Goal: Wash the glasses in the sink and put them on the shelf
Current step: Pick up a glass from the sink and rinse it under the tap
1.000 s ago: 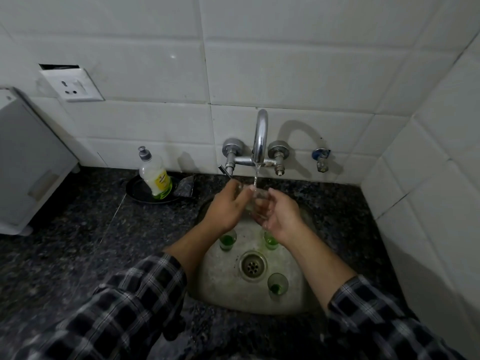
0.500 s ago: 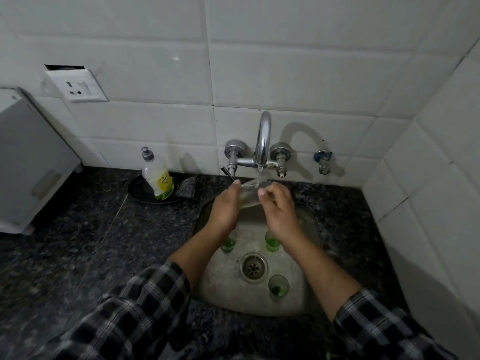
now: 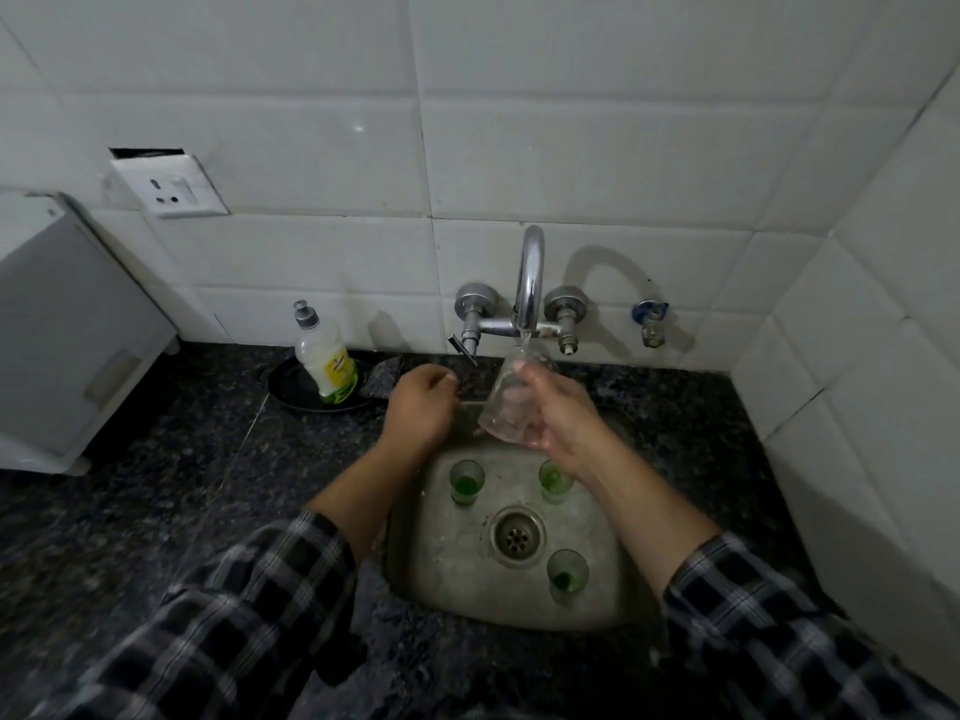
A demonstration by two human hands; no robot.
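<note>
Wet clear drinking glass (image 3: 498,407) may slip!
Right hand (image 3: 566,423) fingers grip it alone; left hand (image 3: 421,407) fingers are clenched at its 9 o'clock.

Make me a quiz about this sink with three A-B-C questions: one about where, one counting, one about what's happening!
1. Where is the soap bottle? A left of the tap; B right of it; C on a shelf.
2. How many green glasses stand in the sink? A one; B three; C five.
3. The tap is: A off; B running; C covered.
Answers: A, it stands on the plate left of the tap. B, two at the back, one by the drain. B, water falls onto the glass in the right hand.
</note>
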